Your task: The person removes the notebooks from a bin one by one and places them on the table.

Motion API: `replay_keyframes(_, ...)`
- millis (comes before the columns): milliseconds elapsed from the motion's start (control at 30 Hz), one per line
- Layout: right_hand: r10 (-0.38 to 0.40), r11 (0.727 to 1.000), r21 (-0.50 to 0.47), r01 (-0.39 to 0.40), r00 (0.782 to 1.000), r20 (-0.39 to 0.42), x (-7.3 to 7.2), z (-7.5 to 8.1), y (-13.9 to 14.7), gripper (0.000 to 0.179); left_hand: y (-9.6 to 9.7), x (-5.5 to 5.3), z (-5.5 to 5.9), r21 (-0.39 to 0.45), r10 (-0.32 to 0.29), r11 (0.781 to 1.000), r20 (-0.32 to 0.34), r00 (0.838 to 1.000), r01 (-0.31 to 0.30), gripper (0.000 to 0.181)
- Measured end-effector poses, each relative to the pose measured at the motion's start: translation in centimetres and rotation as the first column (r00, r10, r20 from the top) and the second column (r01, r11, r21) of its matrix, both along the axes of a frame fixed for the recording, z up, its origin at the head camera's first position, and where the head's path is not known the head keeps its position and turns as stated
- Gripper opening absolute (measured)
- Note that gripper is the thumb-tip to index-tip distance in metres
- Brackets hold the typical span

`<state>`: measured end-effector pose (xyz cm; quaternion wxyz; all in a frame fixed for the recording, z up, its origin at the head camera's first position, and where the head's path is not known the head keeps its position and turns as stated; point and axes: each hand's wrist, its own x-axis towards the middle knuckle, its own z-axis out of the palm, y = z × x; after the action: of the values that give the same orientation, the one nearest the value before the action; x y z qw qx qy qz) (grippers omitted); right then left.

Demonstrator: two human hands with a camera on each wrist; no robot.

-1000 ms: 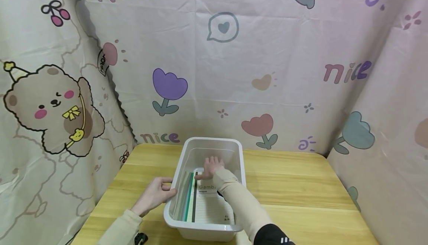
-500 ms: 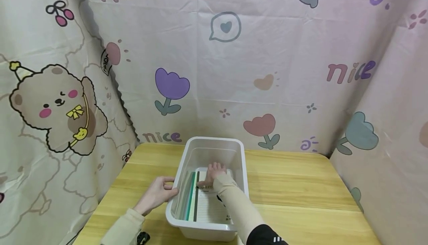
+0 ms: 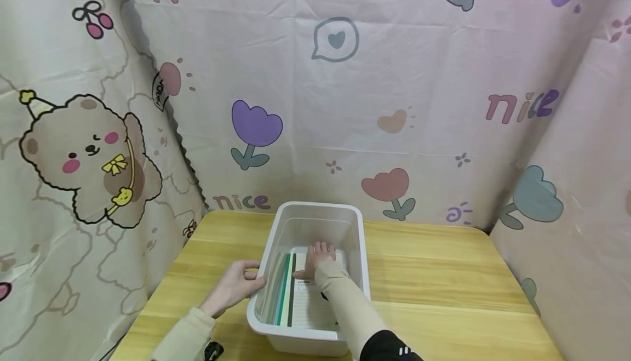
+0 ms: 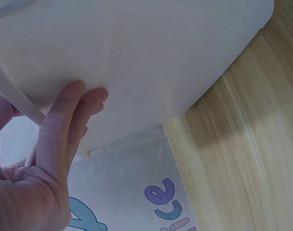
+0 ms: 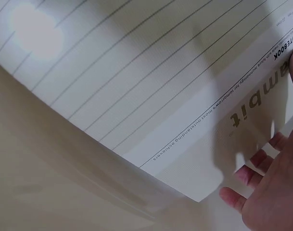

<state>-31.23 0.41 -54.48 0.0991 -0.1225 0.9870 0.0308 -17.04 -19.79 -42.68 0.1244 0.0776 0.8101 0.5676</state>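
A white plastic bin (image 3: 366, 257) stands on the wooden table. My left hand (image 3: 231, 290) holds its left rim; in the left wrist view the fingers (image 4: 59, 130) lie along the outer wall, with the rim between them and the thumb. Inside the bin lies a notebook (image 3: 307, 309) with a ruled cover and a dark spine strip. My right hand (image 3: 316, 259) reaches in with fingers spread on the notebook's far end. In the right wrist view its fingertips (image 5: 249, 175) rest by the cover's edge, near the printed lettering. The right forearm hides part of the notebook.
Green and pale edges of other notebooks (image 3: 282, 292) show along the bin's left side. Bare table (image 3: 434, 273) extends to the right. A patterned curtain (image 3: 424, 76) hangs behind the table and on both sides. A small black object (image 3: 213, 351) sits by the left sleeve.
The right hand has moved down and slightly nearer, from above the notebook's far end onto its cover. The left hand keeps its hold on the rim. The head view has shifted slightly.
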Motion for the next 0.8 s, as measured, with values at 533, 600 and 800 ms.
replay_keyframes(533, 0.029, 1.0, -0.003, -0.029, 1.0, -0.01, -0.1, 0.0, 0.0, 0.099, 0.1, 0.1, -0.3, 0.003, -0.001, 1.0, -0.003, 1.0, 0.001, 0.058)
replay_keyframes(600, 0.041, 0.999, 0.006, -0.041, 0.999, -0.03, 0.1, 0.2, 0.0, 0.098, 0.1, 0.0, -0.3, 0.005, 0.002, 1.0, -0.004, 1.0, -0.002, 0.058)
replay_keyframes(800, 0.054, 0.998, 0.039, -0.051, 0.996, -0.074, 0.3, 0.6, -0.1, 0.098, 0.2, -0.1, -0.3, -0.006, 0.009, 1.0, -0.005, 1.0, -0.009, 0.056)
